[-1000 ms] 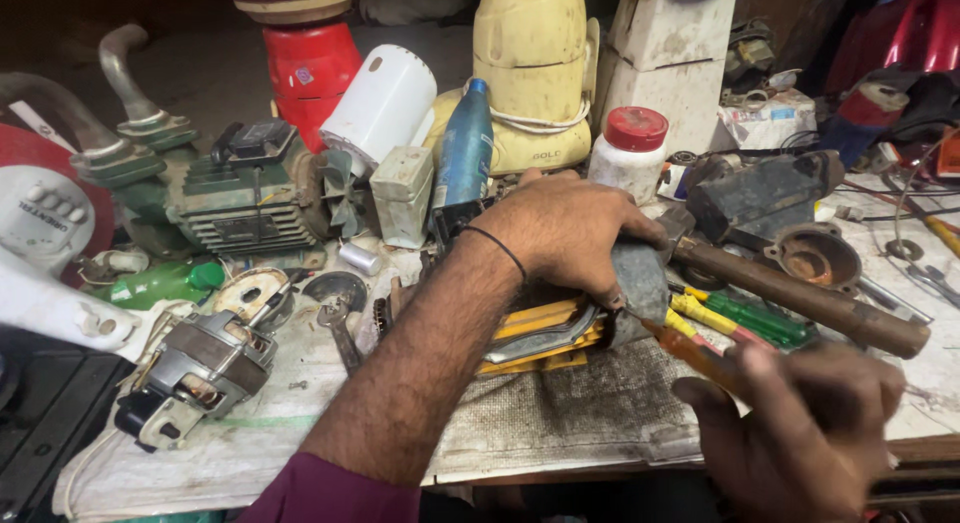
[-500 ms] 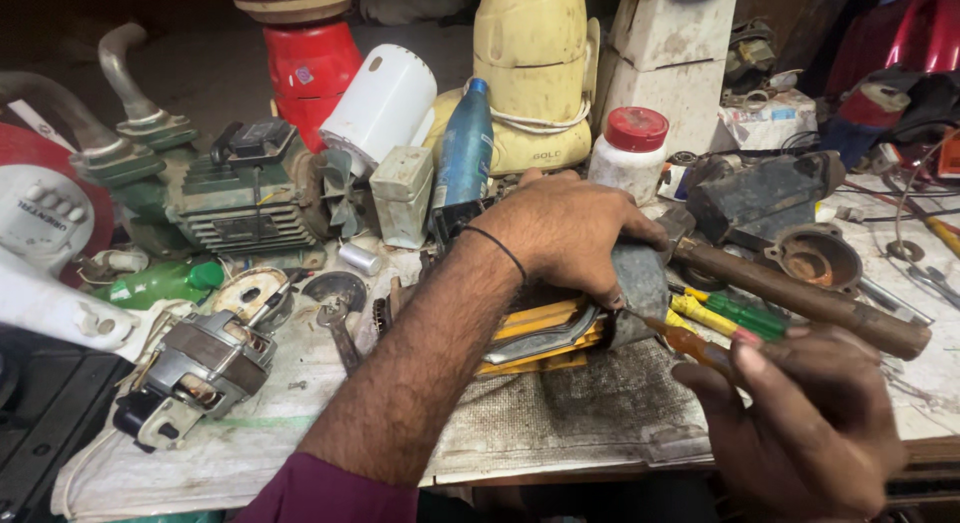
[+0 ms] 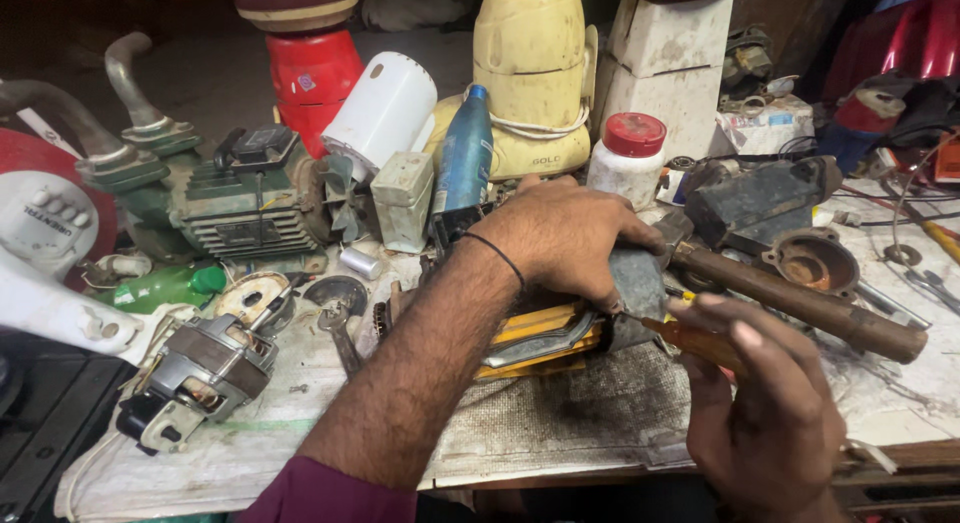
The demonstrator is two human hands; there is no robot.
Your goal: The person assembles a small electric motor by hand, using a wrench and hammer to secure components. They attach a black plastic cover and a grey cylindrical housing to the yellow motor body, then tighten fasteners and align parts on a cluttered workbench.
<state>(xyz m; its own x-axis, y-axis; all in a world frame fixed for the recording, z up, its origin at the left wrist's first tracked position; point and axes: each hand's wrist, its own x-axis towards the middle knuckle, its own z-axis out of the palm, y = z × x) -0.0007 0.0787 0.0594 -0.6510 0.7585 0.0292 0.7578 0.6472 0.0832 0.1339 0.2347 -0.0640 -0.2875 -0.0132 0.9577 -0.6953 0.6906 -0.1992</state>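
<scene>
Under my left hand (image 3: 575,238) sits the grey metal block (image 3: 638,283), fingers curled over its top, holding it down. My right hand (image 3: 765,413), at five o'clock from it, pinches an orange-handled screwdriver (image 3: 700,341) whose tip meets the block. A rusty hammer handle (image 3: 800,303) runs off toward four o'clock.

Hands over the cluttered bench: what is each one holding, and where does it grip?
The left hand presses on top of a grey metal part. The right hand pinches an orange-handled tool by its handle.
</scene>
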